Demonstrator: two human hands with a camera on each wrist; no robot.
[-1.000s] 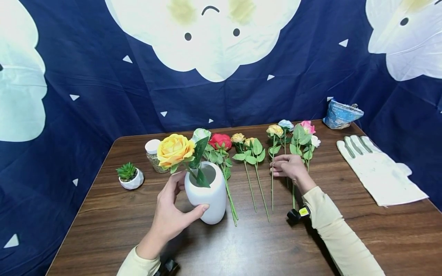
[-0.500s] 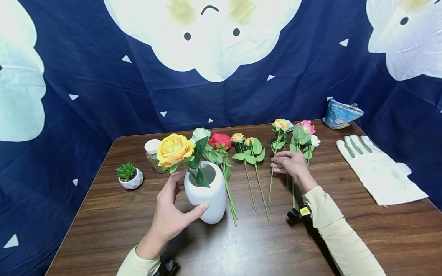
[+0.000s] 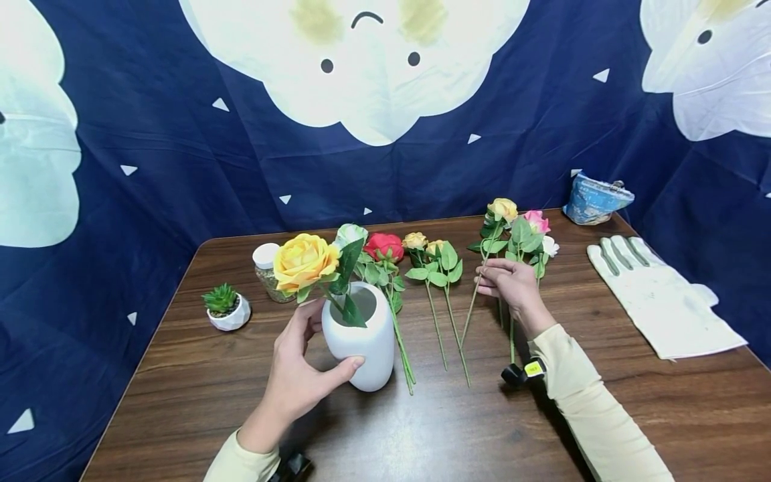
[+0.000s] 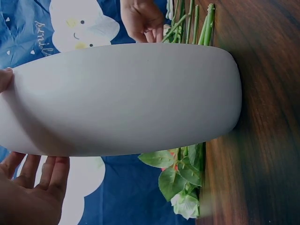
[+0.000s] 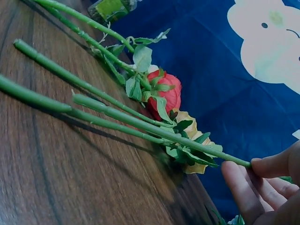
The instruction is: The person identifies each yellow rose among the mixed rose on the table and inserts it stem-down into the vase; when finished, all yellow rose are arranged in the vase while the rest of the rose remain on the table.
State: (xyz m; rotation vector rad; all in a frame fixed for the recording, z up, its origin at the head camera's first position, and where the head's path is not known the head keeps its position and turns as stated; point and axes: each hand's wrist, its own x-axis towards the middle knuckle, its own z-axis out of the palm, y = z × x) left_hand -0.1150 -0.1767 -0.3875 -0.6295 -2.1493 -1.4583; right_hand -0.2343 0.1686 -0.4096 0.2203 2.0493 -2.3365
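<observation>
My left hand (image 3: 301, 375) grips a white vase (image 3: 369, 348) round its side, the thumb in front and the fingers behind. A large yellow rose (image 3: 306, 264) leans out of the vase mouth to the left. Over on the right, my right hand (image 3: 508, 291) pinches the stem of a pale yellow rose (image 3: 502, 209). In the right wrist view that stem (image 5: 154, 129) runs between thumb and fingertips, its cut end raised off the table. A pink rose (image 3: 536, 221) and a white flower (image 3: 550, 246) lie beyond the right hand. The blue flower is hidden behind the held rose.
Between the hands lie a red rose (image 3: 384, 246), a pale green rose (image 3: 351, 234) and two small yellow roses (image 3: 415, 241). A succulent pot (image 3: 230, 314) and a white-lidded jar (image 3: 266, 258) stand left. A glove (image 3: 668, 301) and blue pouch (image 3: 596, 199) are right.
The pale yellow rose's head has swung right and up, covering the blue flower, while its stem end has moved left. My right hand has risen slightly. The left hand and vase stay put.
</observation>
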